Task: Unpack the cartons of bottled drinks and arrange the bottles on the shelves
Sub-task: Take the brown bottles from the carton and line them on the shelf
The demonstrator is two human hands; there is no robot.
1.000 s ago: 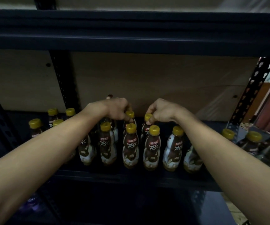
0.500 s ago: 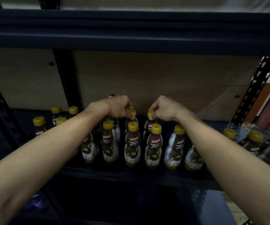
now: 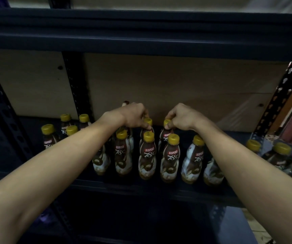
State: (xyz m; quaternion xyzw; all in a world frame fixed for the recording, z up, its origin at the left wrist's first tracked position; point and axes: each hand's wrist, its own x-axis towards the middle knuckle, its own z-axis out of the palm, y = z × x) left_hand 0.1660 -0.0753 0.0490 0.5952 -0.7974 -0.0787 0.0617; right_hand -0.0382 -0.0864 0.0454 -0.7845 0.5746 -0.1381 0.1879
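Nearest, the dark front edge of the shelf [image 3: 141, 187] is being reached over by two bare arms. Just behind that edge, a front row of bottles [image 3: 169, 161] is being kept upright, side by side, each with a yellow cap and a brown and white wrap. More bottles [image 3: 49, 138] are being kept further to the left.

Behind the front row, two more bottles are being held by their tops. The cap of the left back bottle [image 3: 148, 121] is being pinched by the curled fingers and thumb of the left hand [image 3: 133, 115]. The cap of the right back bottle [image 3: 165, 138] is being pinched the same way by the right hand [image 3: 182, 117]. Both bottles are standing near each other, with a small gap between them.

The bottles look full, so they are probably being felt as a bit heavy for their size. The wrap looks smooth and may slip. The cap is small but hard, and it is the only part left free in the crowd, so it is likely the best place to be gripped. A bump could tip the bottles close by.

Furthest back, the light brown back board [image 3: 159, 85] is being faced.
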